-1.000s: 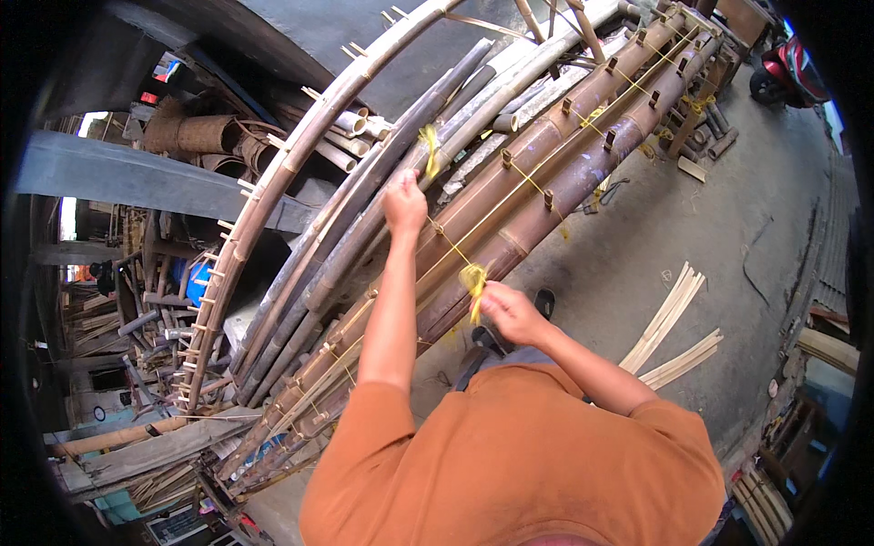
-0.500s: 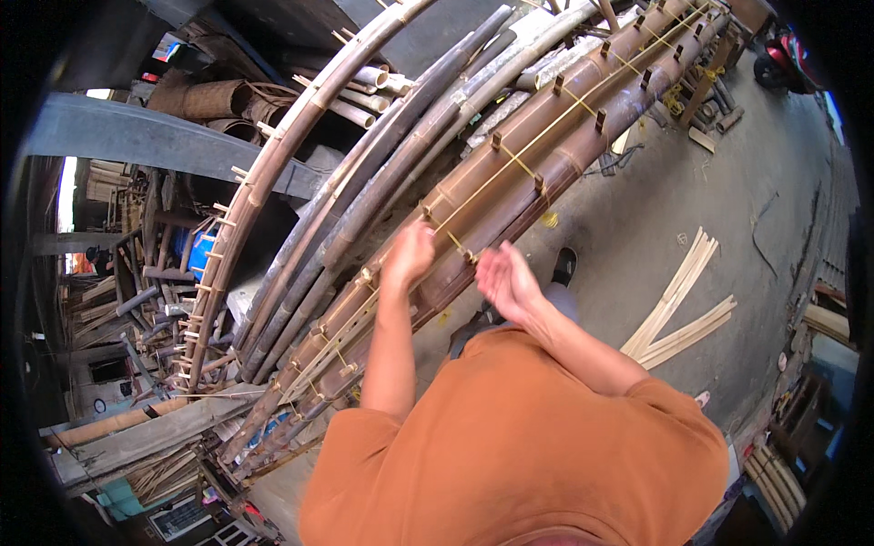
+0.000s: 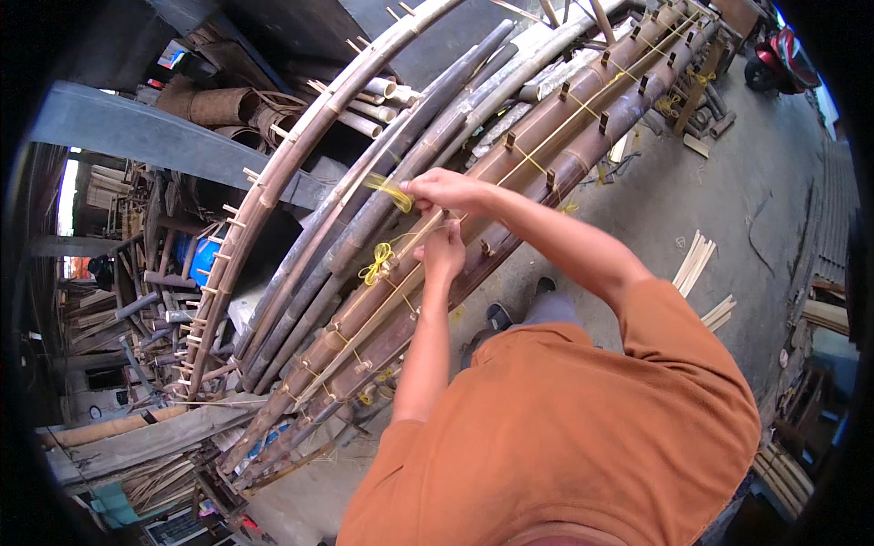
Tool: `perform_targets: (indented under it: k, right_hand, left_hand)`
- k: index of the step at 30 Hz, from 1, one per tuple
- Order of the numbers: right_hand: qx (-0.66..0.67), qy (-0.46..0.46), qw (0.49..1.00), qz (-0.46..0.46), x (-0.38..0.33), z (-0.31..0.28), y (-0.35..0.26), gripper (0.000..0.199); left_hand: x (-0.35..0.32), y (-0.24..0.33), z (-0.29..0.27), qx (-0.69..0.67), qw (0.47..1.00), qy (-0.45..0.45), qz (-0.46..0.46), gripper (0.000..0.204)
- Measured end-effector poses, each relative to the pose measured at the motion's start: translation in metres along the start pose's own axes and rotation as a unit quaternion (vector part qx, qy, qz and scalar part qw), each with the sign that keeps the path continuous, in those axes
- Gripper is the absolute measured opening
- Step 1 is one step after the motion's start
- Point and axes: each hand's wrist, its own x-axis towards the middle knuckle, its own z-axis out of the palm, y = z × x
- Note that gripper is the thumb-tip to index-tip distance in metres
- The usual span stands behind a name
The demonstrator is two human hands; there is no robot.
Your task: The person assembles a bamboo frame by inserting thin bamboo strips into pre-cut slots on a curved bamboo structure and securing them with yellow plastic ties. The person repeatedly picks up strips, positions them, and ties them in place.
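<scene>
Two long brown bamboo poles (image 3: 492, 182) lie side by side, with dark pegs standing along them and yellow string (image 3: 575, 114) lashed across. At the far pole, my right hand (image 3: 448, 189) is closed on a bundle of yellow string (image 3: 391, 193), partly blurred, that sticks out to the left. Just below it, my left hand (image 3: 442, 249) pinches a thin strand by a peg (image 3: 446, 217); its fingertips are partly hidden. Another looped bunch of yellow string (image 3: 376, 264) hangs over the far pole, left of my left hand.
Dark bamboo poles (image 3: 364, 205) lie beyond the lashed pair. A curved pegged pole (image 3: 264, 187) stands farther left. On the floor to the right are pale bamboo strips (image 3: 696, 264). A red motorbike (image 3: 785, 62) is parked at the far right.
My right hand has swung left across the poles and now grips the yellow string bundle. My left hand has shifted slightly right and nearer. A looped string bunch has come into sight.
</scene>
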Motion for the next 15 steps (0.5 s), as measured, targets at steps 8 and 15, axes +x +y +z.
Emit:
perform_targets:
  k: [8,15]
  right_hand:
    - [-0.350,-0.017,0.911,-0.218,-0.160,0.037,0.100,0.043]
    - [-0.419,0.018,0.890,-0.180,-0.173,0.042,0.079,0.039]
  left_hand:
    - [0.002,0.002,0.003,-0.028,0.999,0.034,0.011,0.029]
    - [0.134,-0.015,-0.015,-0.127,0.973,0.177,0.076,0.031]
